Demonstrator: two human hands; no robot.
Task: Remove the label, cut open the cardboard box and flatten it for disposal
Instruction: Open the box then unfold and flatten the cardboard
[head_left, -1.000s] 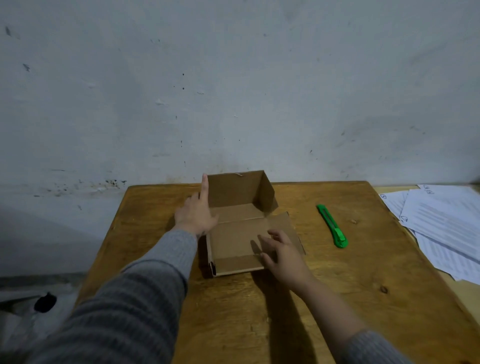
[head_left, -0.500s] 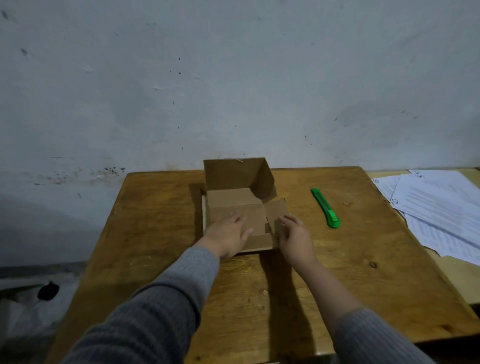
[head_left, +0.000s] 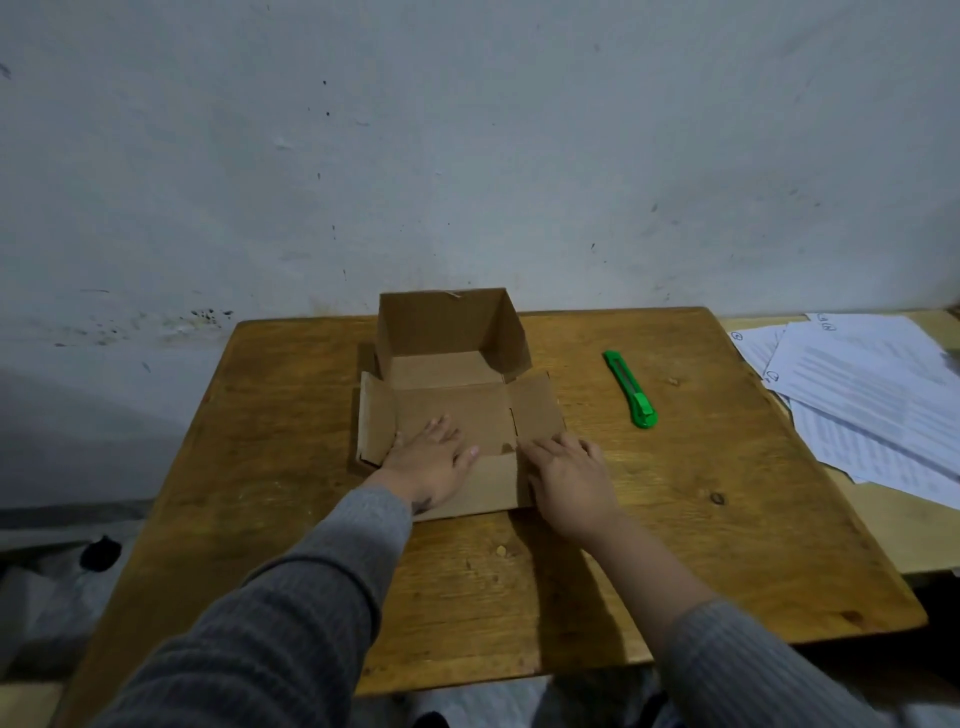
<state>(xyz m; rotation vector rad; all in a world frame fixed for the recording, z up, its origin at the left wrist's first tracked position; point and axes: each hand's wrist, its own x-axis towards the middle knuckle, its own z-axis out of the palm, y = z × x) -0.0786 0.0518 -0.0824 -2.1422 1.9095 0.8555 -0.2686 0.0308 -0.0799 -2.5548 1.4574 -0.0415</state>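
Note:
A brown cardboard box (head_left: 452, 332) lies partly opened out at the back middle of the wooden table (head_left: 675, 519). Its far wall and right wall still stand upright, while the near panels lie flat. My left hand (head_left: 431, 465) presses palm down on the flat near panel, fingers spread. My right hand (head_left: 569, 475) rests flat on the box's near right corner and side flap. A green utility knife (head_left: 629, 388) lies on the table to the right of the box, apart from both hands. I see no label.
A pile of printed paper sheets (head_left: 872, 395) lies on a second surface to the right of the table. A pale wall (head_left: 467, 156) stands just behind the table. A small dark object (head_left: 100, 553) sits on the floor at the left.
My left hand left the box's upright left wall and came down onto the flat near panel. The left wall now lies lower. My right hand shifted to the near right corner.

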